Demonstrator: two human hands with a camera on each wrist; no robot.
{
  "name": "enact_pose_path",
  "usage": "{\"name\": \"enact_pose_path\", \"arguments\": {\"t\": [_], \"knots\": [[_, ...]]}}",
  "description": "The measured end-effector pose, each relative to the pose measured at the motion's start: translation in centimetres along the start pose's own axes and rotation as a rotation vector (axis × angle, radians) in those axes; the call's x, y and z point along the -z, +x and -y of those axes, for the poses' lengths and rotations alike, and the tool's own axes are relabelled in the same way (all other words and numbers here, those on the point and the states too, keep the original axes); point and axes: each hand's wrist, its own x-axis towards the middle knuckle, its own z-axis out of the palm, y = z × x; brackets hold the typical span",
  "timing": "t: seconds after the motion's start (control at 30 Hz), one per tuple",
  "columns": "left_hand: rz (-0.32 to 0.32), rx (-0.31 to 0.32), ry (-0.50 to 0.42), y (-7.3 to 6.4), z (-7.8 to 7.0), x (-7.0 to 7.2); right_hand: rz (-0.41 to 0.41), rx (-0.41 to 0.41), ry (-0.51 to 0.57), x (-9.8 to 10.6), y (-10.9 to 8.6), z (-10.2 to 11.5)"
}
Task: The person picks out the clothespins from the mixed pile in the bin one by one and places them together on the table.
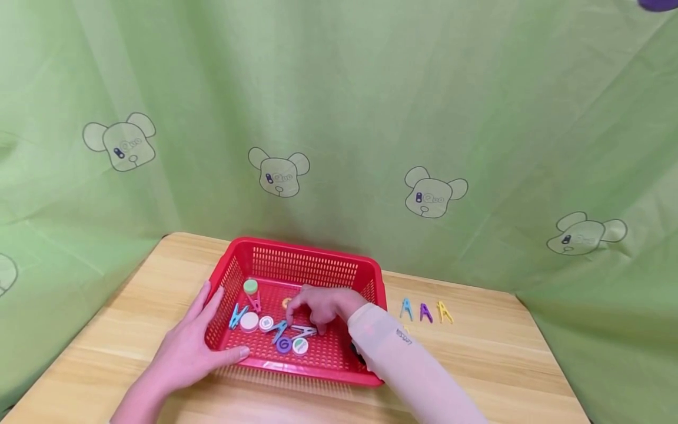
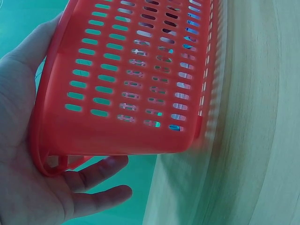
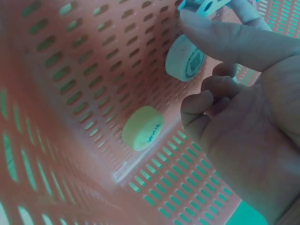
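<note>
A red plastic basket [image 1: 312, 368] stands on the table. My left hand [image 1: 188, 347] holds its near left corner, thumb over the front rim and other fingers along the left side. Inside the basket, my right hand [image 1: 320, 306] points downward; in the right wrist view its thumb and index finger pinch a pale clothespin [image 3: 208, 6], while the other fingers are curled. Around it in the basket lie a blue clothespin [image 1: 279, 331], another blue clothespin [image 1: 237, 317], a pink clothespin [image 1: 255, 301], and several round caps, including a purple cap [image 1: 283, 344] and a green cap [image 1: 251, 287].
Right of the basket, a blue clothespin [image 1: 406, 308], a purple clothespin [image 1: 426, 312] and a yellow clothespin [image 1: 444, 311] lie in a row on the wooden table [image 1: 492, 353]. A green curtain [image 1: 339, 106] hangs behind the table and at its sides.
</note>
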Motion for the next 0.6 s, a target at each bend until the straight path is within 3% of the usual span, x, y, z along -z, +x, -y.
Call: {"name": "enact_pose_path", "arguments": {"t": [0.3, 0.6], "knots": [[0.002, -0.001, 0.001, -0.01, -0.13, 0.10, 0.005, 0.002, 0.004, -0.05, -0.03, 0.18], [0.004, 0.007, 0.007, -0.01, -0.08, 0.07, -0.023, -0.052, 0.040, -0.10, -0.14, 0.60]]}}
